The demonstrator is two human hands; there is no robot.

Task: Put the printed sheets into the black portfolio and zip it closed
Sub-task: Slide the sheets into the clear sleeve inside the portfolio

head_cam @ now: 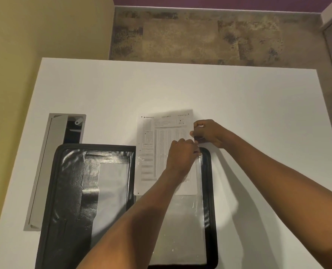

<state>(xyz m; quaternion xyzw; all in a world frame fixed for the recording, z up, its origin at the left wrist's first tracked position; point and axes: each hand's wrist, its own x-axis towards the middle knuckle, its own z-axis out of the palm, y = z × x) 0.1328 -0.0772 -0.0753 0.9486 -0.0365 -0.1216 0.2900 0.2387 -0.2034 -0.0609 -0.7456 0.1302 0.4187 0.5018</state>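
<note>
The black portfolio (72, 183) lies open flat on the white table (248, 113), with clear plastic sleeves on its right half. A printed sheet (157, 144) sits partway in the top of the right-hand clear sleeve (180, 230), its upper part sticking out past the portfolio's far edge. My left hand (182, 154) presses on the sheet near the sleeve's upper right corner. My right hand (209, 133) pinches the sheet's right edge just beyond the portfolio's corner. Whether more than one sheet is stacked there cannot be told.
A grey cable hatch (52, 162) stands open in the table at the left of the portfolio. A yellow wall runs along the left side. Patterned carpet floor (209, 39) lies beyond the table's far edge.
</note>
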